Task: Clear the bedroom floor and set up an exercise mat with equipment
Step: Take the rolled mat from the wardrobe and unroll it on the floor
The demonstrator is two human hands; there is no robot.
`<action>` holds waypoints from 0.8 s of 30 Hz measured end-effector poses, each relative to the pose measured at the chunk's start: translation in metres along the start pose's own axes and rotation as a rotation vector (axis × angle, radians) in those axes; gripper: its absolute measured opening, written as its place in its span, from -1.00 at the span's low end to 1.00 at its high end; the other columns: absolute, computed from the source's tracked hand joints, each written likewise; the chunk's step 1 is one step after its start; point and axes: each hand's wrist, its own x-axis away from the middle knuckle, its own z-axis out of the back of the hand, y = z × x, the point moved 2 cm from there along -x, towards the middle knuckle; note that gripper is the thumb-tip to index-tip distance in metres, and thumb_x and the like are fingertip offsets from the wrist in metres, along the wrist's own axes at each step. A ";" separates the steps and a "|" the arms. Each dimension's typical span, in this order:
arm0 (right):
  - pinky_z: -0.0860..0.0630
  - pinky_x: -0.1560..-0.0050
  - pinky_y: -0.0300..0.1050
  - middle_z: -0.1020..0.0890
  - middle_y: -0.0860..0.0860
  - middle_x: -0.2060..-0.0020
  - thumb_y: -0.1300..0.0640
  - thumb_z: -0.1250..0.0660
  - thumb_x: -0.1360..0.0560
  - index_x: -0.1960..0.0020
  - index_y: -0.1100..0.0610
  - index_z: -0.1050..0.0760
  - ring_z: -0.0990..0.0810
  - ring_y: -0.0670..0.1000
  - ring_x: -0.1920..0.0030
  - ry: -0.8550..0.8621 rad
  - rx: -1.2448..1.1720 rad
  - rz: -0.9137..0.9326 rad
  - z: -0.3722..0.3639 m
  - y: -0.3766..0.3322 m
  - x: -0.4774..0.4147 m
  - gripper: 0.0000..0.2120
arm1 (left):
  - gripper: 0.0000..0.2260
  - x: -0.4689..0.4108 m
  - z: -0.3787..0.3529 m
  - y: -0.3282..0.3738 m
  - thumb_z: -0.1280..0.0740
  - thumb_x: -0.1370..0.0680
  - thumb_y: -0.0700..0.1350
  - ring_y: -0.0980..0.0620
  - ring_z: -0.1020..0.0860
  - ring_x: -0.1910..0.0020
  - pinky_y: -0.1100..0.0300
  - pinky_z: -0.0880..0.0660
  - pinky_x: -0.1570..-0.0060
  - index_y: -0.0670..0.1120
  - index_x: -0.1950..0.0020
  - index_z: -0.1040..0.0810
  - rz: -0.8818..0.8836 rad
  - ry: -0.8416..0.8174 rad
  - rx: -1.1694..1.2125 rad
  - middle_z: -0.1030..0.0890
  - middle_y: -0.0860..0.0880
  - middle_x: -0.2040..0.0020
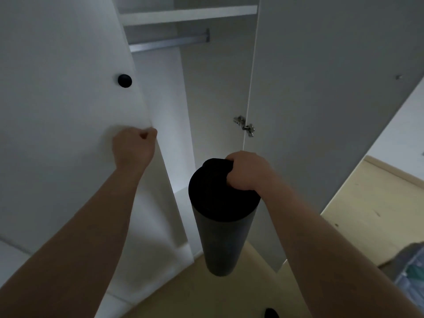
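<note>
A rolled dark exercise mat (220,235) hangs upright in front of an open white wardrobe. My right hand (246,172) grips the roll at its top end, fingers curled over the rim, and its lower end is off the floor. My left hand (134,146) is curled into a fist on the free edge of the left wardrobe door (68,99), just below its black round knob (124,80); its fingers are hidden behind the door edge.
The right wardrobe door (321,99) stands open with a metal hinge (244,125). Inside are a shelf (188,14) and a hanging rail (169,41). Pale wooden floor (358,203) lies below, with a crumpled plastic bag (410,267) at the right edge.
</note>
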 end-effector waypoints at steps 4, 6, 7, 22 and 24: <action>-0.58 -0.04 -0.01 -0.65 0.01 -0.06 0.12 -0.28 -0.34 -0.22 -0.11 -0.57 -0.63 0.14 -0.08 0.003 -0.020 -0.047 0.003 0.018 0.010 -0.54 | -0.73 0.017 -0.004 0.012 -0.33 -0.59 -0.02 -0.17 -0.66 0.09 0.15 -0.41 0.09 -0.18 0.09 -0.73 -0.082 -0.073 0.125 -0.71 -0.17 0.16; -0.56 -0.02 -0.04 -0.66 0.02 -0.06 0.13 -0.29 -0.36 -0.20 -0.10 -0.58 -0.63 0.14 -0.08 -0.001 -0.016 -0.057 0.007 0.030 0.015 -0.57 | -0.75 0.024 -0.010 0.031 -0.36 -0.58 0.00 -0.06 -0.67 0.13 0.16 -0.50 0.02 -0.13 0.12 -0.73 -0.169 -0.188 0.233 -0.72 -0.06 0.20; -0.56 -0.03 -0.04 -0.66 0.02 -0.06 0.13 -0.29 -0.37 -0.20 -0.09 -0.59 -0.62 0.14 -0.09 -0.002 -0.014 -0.061 0.010 0.037 0.018 -0.58 | -0.78 0.029 -0.013 0.046 -0.37 -0.57 0.01 0.01 -0.67 0.13 0.18 -0.51 0.00 -0.09 0.10 -0.74 -0.246 -0.243 0.260 -0.73 -0.01 0.19; -0.49 -0.07 -0.09 -0.64 0.04 -0.18 0.20 -0.27 -0.42 -0.25 -0.03 -0.59 -0.59 0.13 -0.19 0.066 -0.004 -0.272 0.081 0.158 0.097 -0.57 | -0.74 0.112 -0.048 0.335 -0.27 -0.54 -0.17 -0.17 -0.63 -0.04 -0.01 -0.60 0.02 -0.13 -0.14 -0.68 -1.530 -0.218 0.299 -0.69 -0.10 -0.03; -0.51 -0.06 -0.07 -0.64 0.04 -0.18 0.19 -0.25 -0.43 -0.25 -0.05 -0.58 -0.59 0.13 -0.18 0.076 -0.006 -0.315 0.088 0.174 0.107 -0.57 | -0.72 0.126 -0.057 0.360 -0.28 -0.50 -0.25 -0.16 -0.61 -0.06 -0.03 -0.59 -0.01 -0.14 -0.15 -0.66 -1.684 -0.150 0.237 -0.68 -0.10 -0.05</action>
